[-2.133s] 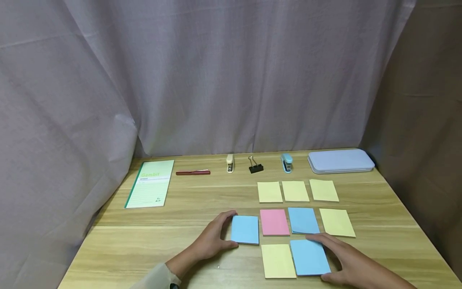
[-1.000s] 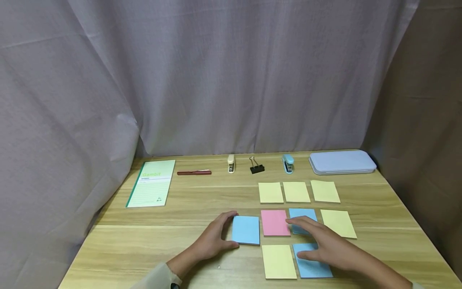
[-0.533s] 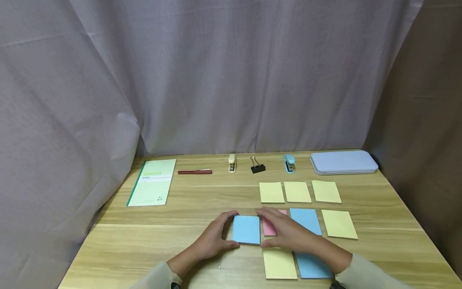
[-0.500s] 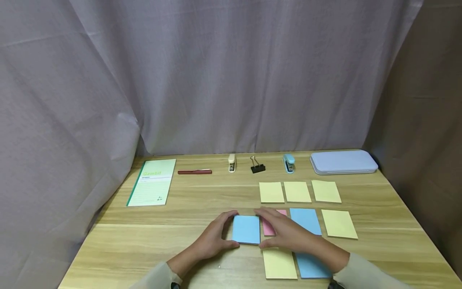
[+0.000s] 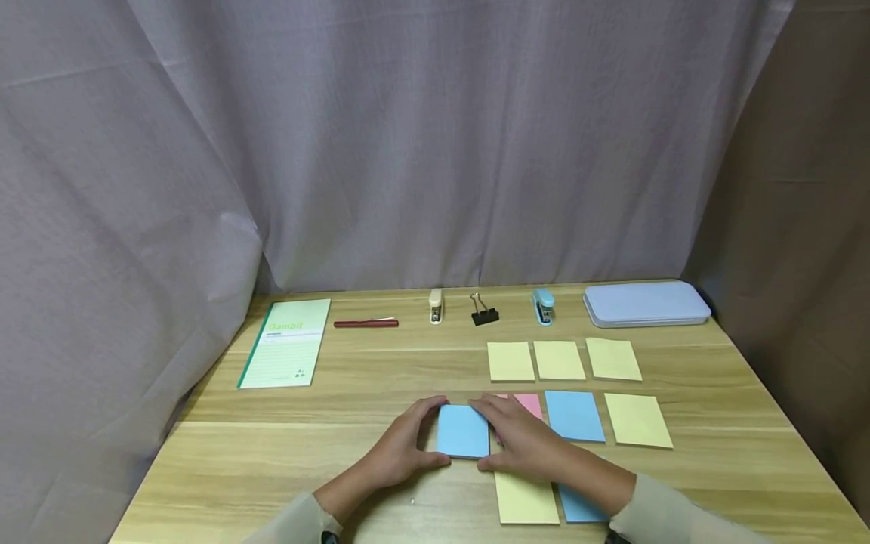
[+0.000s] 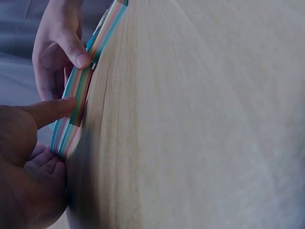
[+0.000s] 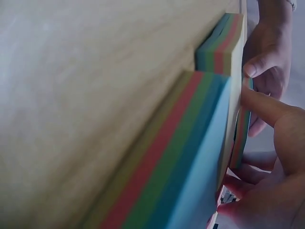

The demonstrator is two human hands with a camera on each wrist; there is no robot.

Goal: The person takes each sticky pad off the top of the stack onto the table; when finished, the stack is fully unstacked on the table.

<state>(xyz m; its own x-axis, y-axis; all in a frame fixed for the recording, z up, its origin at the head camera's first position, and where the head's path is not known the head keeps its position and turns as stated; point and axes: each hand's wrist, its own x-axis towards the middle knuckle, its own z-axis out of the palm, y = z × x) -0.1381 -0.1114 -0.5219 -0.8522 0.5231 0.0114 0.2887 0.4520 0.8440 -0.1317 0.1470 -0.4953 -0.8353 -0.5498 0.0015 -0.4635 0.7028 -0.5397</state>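
A blue-topped sticky note pad (image 5: 463, 431) lies on the table between both hands; its edge (image 6: 77, 93) is striped in several colours. My left hand (image 5: 401, 446) holds its left side, thumb at the near corner and fingers at the far one. Mirroring it, my right hand (image 5: 523, 442) holds the right side between thumb and fingers. Beneath or behind that hand a pink pad (image 5: 532, 405) is partly hidden. A yellow pad (image 5: 526, 506) and a second blue pad (image 5: 580, 508), partly covered by the right forearm, lie in front.
Another blue pad (image 5: 575, 415) and a yellow pad (image 5: 639, 420) lie to the right. Three yellow pads, one leftmost (image 5: 510, 362), form a row behind. Along the back are a notebook (image 5: 285, 344), pen (image 5: 365, 323), cream stapler (image 5: 436, 307), binder clip (image 5: 485, 311), blue stapler (image 5: 543, 307) and case (image 5: 646, 304).
My right hand has left the front blue pad and moved left across the pink pad, closing in on the right side of the leftmost blue pad. The left hand has stayed put.
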